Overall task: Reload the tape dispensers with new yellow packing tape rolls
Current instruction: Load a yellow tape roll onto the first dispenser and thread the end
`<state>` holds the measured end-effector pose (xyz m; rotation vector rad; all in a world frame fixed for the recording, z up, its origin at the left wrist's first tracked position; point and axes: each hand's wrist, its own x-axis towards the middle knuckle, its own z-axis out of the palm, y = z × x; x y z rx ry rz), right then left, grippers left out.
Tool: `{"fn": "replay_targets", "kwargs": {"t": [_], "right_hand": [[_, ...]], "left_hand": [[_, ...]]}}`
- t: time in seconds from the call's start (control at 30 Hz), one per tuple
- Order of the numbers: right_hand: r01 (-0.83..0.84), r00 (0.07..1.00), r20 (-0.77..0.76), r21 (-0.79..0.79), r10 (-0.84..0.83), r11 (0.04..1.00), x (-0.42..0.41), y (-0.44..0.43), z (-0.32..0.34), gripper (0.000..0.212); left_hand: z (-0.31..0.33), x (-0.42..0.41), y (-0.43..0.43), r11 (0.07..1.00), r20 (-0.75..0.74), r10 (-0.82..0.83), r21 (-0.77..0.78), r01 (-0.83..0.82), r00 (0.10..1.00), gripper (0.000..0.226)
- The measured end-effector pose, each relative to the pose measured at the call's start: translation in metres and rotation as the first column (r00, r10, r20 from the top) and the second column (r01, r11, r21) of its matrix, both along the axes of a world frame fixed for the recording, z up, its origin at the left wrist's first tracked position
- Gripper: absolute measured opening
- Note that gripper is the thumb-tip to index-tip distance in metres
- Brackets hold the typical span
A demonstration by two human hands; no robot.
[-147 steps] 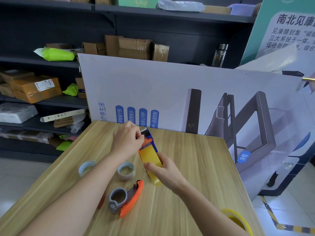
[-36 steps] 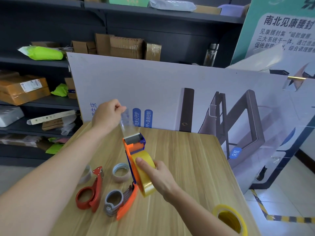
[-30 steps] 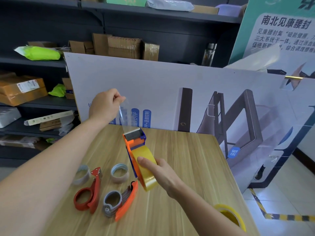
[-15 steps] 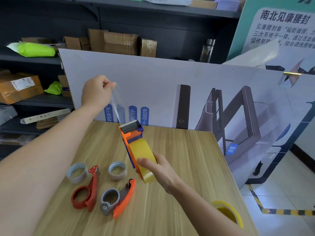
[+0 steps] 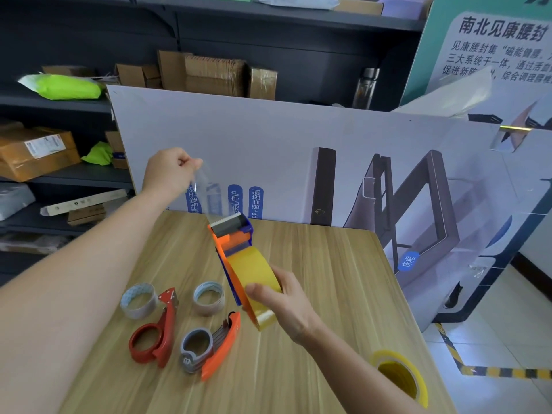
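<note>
**Head view: strip of tape stretched between left hand and dispenser blade**

At the left of the wooden table (image 5: 328, 279) lie a spent tape core (image 5: 139, 300) and a red dispenser (image 5: 155, 336) with no roll in it. Above them your left hand (image 5: 170, 171) is raised, thumb and curled fingers pinching the free end of a clear strip of tape (image 5: 206, 198). Further right on the table sit a second spent core (image 5: 209, 297) and an orange dispenser (image 5: 221, 348) that carries only a grey core.

The strip runs down and to the right from your left hand to the toothed blade at the head of the orange-and-blue dispenser (image 5: 233, 237). This dispenser is tilted, with its head up and away from you. Whether its lower end touches the table cannot be told. The yellow roll (image 5: 254, 279) is mounted on it, nearer to you than the blade. Your right hand (image 5: 283, 303) grips the roll from the right, with the thumb laid across its outer face. A spare yellow roll (image 5: 400, 377) lies flat at the near right corner, well apart from both hands and closer to the right one.

The next move most likely turns on the strip's long axis. The blade lies below and to the right of your left hand, so that hand would carry the strip down across the teeth while your right hand braces the dispenser. Judging by the layout, one dispenser is loaded, and the red and orange ones are not yet reloaded.
</note>
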<state>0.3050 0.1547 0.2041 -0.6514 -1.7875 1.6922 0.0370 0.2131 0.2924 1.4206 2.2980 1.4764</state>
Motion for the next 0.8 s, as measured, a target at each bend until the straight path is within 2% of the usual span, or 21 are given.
{"fn": "replay_targets", "kwargs": {"t": [0.13, 0.2, 0.3, 0.37, 0.43, 0.47, 0.6, 0.67, 0.8], "right_hand": [[0.015, 0.996, -0.087, -0.066, -0.021, 0.998, 0.001, -0.002, 0.002, 0.021], [0.019, 0.991, -0.127, -0.119, -0.034, 0.993, 0.003, -0.001, 0.004, 0.018], [0.055, 0.985, -0.149, -0.205, -0.087, 0.977, 0.002, 0.002, 0.005, 0.021], [0.142, 0.976, -0.118, -0.275, -0.180, 0.951, 0.000, 0.006, 0.005, 0.040], [0.226, 0.961, -0.073, -0.347, -0.266, 0.911, -0.001, 0.007, 0.003, 0.071], [0.244, 0.958, -0.054, -0.365, -0.282, 0.899, -0.002, 0.007, 0.003, 0.077], [0.247, 0.956, -0.052, -0.390, -0.289, 0.887, -0.002, 0.011, 0.000, 0.035], [0.274, 0.950, -0.026, -0.413, -0.312, 0.868, -0.003, 0.012, -0.003, 0.040], [0.365, 0.924, 0.085, -0.479, -0.372, 0.798, -0.005, 0.009, -0.005, 0.075]], "left_hand": [[-0.036, 0.005, -0.002, 0.992, 0.051, 0.014, -0.124, -0.008, 0.999, 0.027], [-0.057, 0.013, -0.003, 0.986, 0.141, -0.005, -0.166, 0.029, 0.990, 0.028], [-0.087, 0.030, -0.008, 0.951, 0.367, -0.042, -0.270, 0.150, 0.929, 0.024], [-0.102, 0.040, -0.015, 0.912, 0.508, -0.068, -0.317, 0.260, 0.859, 0.015], [-0.110, 0.052, -0.023, 0.878, 0.643, -0.114, -0.292, 0.380, 0.757, 0.009], [-0.113, 0.058, -0.025, 0.863, 0.693, -0.145, -0.260, 0.432, 0.706, 0.010], [-0.128, 0.082, -0.029, 0.867, 0.820, -0.206, -0.100, 0.489, 0.534, 0.021], [-0.136, 0.091, -0.031, 0.894, 0.840, -0.216, -0.036, 0.447, 0.498, 0.024], [-0.150, 0.102, -0.037, 0.927, 0.915, -0.189, 0.046, 0.372, 0.358, 0.019]]}}
